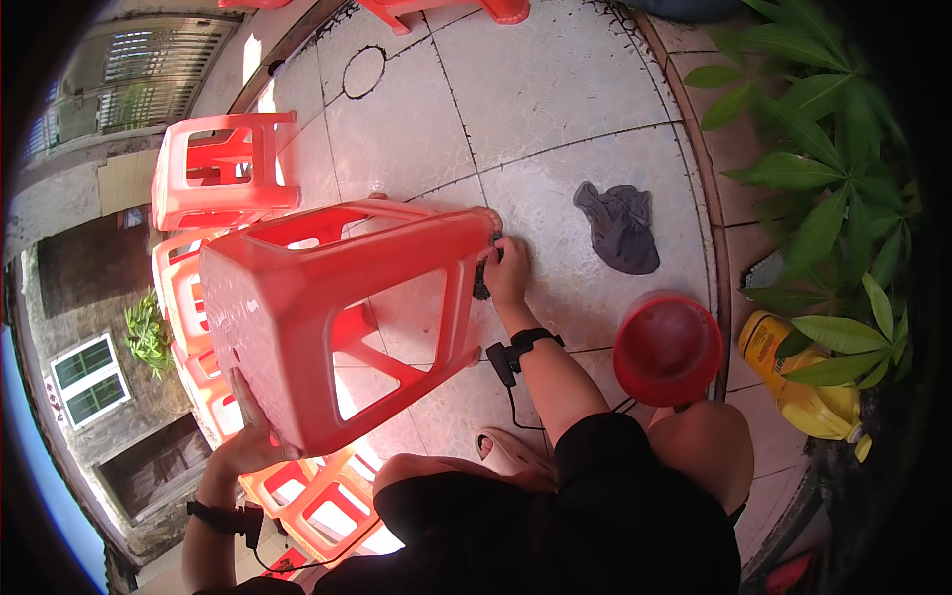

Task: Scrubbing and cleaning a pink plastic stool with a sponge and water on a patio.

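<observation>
A wet red plastic stool (312, 320) stands tilted on the tiled floor in front of me. My left hand (256, 439) rests against its seat near the lower edge, fingers spread along the surface. At the foot of one stool leg, my right hand (509, 268) grips a dark scouring pad (483, 279), partly hidden by the fingers and the leg. Both wrists wear black straps with a cabled device. A crumpled dark grey cloth (621, 227) lies on the floor beyond my right hand. Beside my knee is a red plastic basin (668, 349), its contents unclear.
More red plastic stools (223, 171) stand at the left, and others (320, 498) are below the one I hold. At the right are a yellow plastic jug (807, 379) and a leafy plant (840, 171) along the raised tile border. Another stool's legs (446, 7) show at the top.
</observation>
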`<action>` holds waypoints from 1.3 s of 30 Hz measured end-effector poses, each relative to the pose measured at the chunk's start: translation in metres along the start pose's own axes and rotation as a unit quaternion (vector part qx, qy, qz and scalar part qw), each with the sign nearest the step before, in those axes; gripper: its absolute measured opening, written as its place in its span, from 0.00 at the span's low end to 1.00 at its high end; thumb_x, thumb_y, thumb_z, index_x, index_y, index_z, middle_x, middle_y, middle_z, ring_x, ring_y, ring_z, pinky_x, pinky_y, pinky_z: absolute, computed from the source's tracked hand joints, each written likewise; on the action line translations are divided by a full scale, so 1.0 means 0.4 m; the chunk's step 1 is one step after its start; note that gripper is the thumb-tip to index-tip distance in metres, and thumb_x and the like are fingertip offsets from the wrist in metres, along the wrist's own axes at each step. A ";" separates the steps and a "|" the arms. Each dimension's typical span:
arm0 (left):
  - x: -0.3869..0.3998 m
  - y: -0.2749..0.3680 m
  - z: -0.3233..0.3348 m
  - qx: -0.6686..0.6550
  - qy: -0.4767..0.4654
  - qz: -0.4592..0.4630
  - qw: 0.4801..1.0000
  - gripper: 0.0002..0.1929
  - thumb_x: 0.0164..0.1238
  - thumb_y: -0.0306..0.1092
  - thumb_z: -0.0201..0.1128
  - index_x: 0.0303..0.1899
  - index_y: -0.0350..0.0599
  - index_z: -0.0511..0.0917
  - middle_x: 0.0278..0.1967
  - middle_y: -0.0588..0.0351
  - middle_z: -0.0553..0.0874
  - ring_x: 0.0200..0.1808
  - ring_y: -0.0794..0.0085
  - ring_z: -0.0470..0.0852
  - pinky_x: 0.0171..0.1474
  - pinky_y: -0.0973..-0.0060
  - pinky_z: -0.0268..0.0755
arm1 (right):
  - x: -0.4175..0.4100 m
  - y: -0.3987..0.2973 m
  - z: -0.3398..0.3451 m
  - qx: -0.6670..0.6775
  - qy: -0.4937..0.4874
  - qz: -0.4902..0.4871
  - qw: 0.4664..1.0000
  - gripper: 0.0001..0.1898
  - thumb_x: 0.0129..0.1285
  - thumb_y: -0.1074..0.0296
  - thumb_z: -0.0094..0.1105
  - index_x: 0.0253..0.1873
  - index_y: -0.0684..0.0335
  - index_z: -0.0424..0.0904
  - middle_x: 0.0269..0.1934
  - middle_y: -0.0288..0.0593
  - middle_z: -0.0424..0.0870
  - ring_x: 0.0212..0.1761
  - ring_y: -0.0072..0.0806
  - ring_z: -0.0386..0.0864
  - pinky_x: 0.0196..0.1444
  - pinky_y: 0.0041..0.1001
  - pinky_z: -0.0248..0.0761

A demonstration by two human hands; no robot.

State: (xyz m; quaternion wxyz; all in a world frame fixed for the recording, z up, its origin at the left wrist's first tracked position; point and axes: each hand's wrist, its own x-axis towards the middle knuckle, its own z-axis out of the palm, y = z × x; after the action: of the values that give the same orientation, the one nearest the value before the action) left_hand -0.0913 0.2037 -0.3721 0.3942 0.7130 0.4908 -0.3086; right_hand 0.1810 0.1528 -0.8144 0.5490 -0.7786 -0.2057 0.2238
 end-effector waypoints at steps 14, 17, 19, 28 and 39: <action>-0.022 -0.075 0.007 0.157 0.016 -0.022 0.987 0.81 0.39 0.78 0.67 0.59 0.29 0.04 0.67 0.26 0.13 0.71 0.46 0.13 0.74 0.53 0.17 | 0.051 0.002 -0.014 -0.070 -0.089 0.036 0.993 0.04 0.59 0.75 0.58 0.37 0.62 0.82 0.39 0.51 0.78 0.45 0.48 0.77 0.48 0.40 0.71; -0.009 -0.095 0.007 0.227 0.035 -0.007 0.973 0.82 0.37 0.80 0.66 0.59 0.27 0.05 0.66 0.24 0.13 0.70 0.42 0.09 0.73 0.51 0.13 | 0.064 0.018 -0.010 -0.038 -0.045 0.029 0.998 0.05 0.59 0.73 0.58 0.38 0.62 0.82 0.38 0.51 0.79 0.44 0.48 0.77 0.47 0.40 0.71; -0.007 -0.090 0.005 0.216 0.018 -0.023 0.976 0.83 0.37 0.80 0.66 0.58 0.27 0.04 0.66 0.24 0.12 0.69 0.41 0.08 0.72 0.48 0.12 | 0.055 0.027 -0.021 -0.030 -0.035 0.023 0.999 0.05 0.59 0.72 0.59 0.39 0.61 0.83 0.38 0.51 0.79 0.43 0.48 0.77 0.46 0.40 0.71; -0.024 -0.058 -0.001 0.106 -0.007 -0.055 0.993 0.83 0.37 0.80 0.66 0.57 0.28 0.03 0.66 0.25 0.11 0.70 0.45 0.08 0.73 0.53 0.13 | 0.052 -0.005 -0.013 0.016 -0.028 0.035 0.999 0.06 0.63 0.74 0.56 0.41 0.65 0.82 0.40 0.52 0.79 0.43 0.46 0.77 0.46 0.38 0.72; -0.019 -0.050 -0.003 0.087 -0.019 -0.066 0.994 0.83 0.37 0.81 0.65 0.56 0.27 0.02 0.66 0.24 0.11 0.70 0.47 0.08 0.73 0.56 0.13 | 0.044 0.003 -0.014 -0.064 -0.031 0.004 0.997 0.06 0.61 0.73 0.57 0.40 0.64 0.82 0.40 0.50 0.80 0.43 0.48 0.77 0.44 0.39 0.72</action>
State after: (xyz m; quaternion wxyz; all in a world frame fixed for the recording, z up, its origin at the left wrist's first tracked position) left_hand -0.1126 0.2054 -0.3702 0.3186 0.7047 0.5004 -0.3892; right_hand 0.1988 0.1581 -0.8159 0.4905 -0.8058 -0.2331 0.2361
